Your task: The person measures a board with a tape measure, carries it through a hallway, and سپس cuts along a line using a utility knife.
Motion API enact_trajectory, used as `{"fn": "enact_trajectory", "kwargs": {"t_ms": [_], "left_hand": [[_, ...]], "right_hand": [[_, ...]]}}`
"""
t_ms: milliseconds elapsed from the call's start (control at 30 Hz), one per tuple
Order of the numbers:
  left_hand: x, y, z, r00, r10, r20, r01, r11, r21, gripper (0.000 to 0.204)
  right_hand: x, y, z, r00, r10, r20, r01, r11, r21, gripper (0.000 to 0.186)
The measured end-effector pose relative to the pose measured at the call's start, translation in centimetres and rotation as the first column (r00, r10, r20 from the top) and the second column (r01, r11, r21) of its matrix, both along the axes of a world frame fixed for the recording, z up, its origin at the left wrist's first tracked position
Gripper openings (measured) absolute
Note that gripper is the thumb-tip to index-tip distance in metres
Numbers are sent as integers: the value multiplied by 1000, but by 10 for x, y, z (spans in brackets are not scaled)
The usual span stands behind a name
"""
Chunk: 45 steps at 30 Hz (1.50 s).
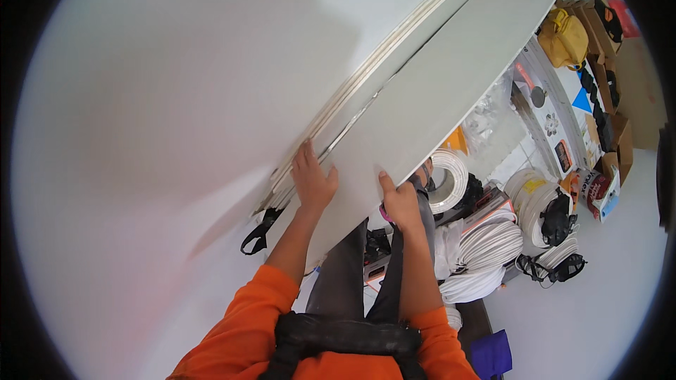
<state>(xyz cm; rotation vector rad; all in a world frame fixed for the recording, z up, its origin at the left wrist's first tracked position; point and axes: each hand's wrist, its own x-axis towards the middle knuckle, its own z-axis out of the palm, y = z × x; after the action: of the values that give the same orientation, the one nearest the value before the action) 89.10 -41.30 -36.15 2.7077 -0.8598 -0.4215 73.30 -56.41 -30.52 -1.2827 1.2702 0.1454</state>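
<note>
- Head view: left hand (312, 181) flat, open on the white panel (436, 91); right hand (400, 203) grips its lower edge.
- Panel up against the wall (176, 98), not yet let go.

White floor (605, 295), apparently under cable coils (493, 239)

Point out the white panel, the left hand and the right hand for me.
white panel (436, 91), head view, bare flat face.
left hand (312, 181), head view, back of the hand.
right hand (400, 202), head view, back of the hand.
</note>
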Motion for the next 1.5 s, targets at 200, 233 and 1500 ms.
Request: {"fn": "enact_trajectory", "kwargs": {"t_ms": [200,233,1500], "left_hand": [[-14,-12,-5,998,18,67,-22,998,62,86],[-14,-11,-5,996,30,81,-34,999,40,86],[5,-47,-18,980,199,-1,-196,965,-173,52]], "right_hand": [[-11,0,-6,999,29,-14,-30,999,-35,54],[-11,-1,-3,999,31,-13,-32,999,-20,54],[-42,-10,-1,994,-88,71,80,992,101,47]]}}
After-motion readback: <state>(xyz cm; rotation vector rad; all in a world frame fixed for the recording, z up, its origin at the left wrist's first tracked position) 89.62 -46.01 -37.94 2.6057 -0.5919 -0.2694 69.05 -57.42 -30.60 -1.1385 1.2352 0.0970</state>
